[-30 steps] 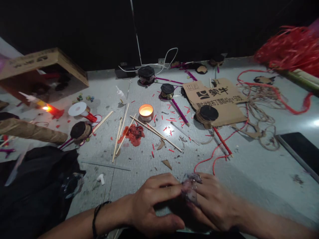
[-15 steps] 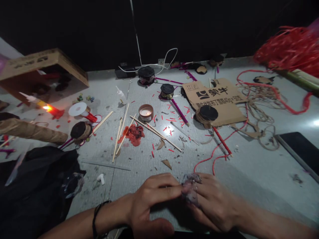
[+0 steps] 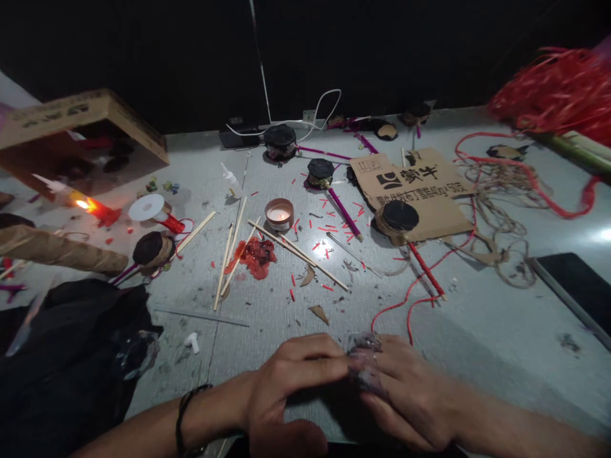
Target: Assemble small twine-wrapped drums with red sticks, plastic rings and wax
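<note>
My left hand (image 3: 298, 381) reaches in with its fingers stretched out and its thumb apart below. Its index fingertip touches a crumpled, greyish translucent film (image 3: 365, 362). The film covers the front of the fingers of my right hand (image 3: 413, 385), which are bent around it; what lies under them is hidden. A red cord (image 3: 405, 296) runs close beyond my right hand, by a small drum with a red-wrapped handle (image 3: 403, 219). Between the hands and the lit candle (image 3: 279, 215) lie a scrap of cardboard (image 3: 319, 313) and wooden sticks (image 3: 305, 259).
Burning at the left is a flame by a glue bottle (image 3: 62, 189). Melted red wax (image 3: 256, 257) sits near the candle. Black cloth (image 3: 71, 356) covers the near left. A phone (image 3: 573, 286), torn cardboard (image 3: 429, 191) and red plastic strands (image 3: 554, 95) are at the right.
My right hand shifts very slightly, and the film on its fingers looks a little flatter. My left hand keeps its touch on the film. The table's objects stay put.
</note>
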`<state>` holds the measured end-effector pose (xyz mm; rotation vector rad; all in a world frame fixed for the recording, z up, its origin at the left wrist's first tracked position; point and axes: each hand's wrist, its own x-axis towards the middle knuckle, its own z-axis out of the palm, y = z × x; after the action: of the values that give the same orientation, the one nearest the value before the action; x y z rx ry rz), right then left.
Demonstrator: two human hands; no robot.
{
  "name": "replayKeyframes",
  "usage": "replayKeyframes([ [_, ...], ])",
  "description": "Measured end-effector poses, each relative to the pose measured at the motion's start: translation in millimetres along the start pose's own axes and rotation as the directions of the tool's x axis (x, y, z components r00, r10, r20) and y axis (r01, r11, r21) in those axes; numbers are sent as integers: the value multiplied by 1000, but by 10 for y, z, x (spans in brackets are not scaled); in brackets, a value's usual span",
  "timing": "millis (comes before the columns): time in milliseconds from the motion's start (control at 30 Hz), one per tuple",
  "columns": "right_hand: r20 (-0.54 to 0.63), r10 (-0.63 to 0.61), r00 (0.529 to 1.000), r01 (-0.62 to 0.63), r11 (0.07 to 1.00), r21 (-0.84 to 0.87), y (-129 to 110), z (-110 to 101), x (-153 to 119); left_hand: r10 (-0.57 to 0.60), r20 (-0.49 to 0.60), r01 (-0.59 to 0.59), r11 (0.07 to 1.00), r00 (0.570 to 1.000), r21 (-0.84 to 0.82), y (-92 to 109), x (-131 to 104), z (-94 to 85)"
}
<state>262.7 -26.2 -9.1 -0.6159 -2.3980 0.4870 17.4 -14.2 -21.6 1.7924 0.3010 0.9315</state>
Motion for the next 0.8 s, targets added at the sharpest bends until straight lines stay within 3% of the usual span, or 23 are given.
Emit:
replayKeyframes([
  [200, 39, 40, 998, -43, 995, 89, 8, 16, -46, -17, 34, 18, 1000, 999, -23, -67, -70, 3],
  [367, 66, 34, 997, -41, 993, 109, 3, 21, -84, 2, -2, -2, 1000, 1000, -26, -51, -41, 12],
  [800, -24, 29, 999, -28, 999, 42, -1, 10, -10, 36, 2, -36, 999, 999, 0, -106, -34, 21],
])
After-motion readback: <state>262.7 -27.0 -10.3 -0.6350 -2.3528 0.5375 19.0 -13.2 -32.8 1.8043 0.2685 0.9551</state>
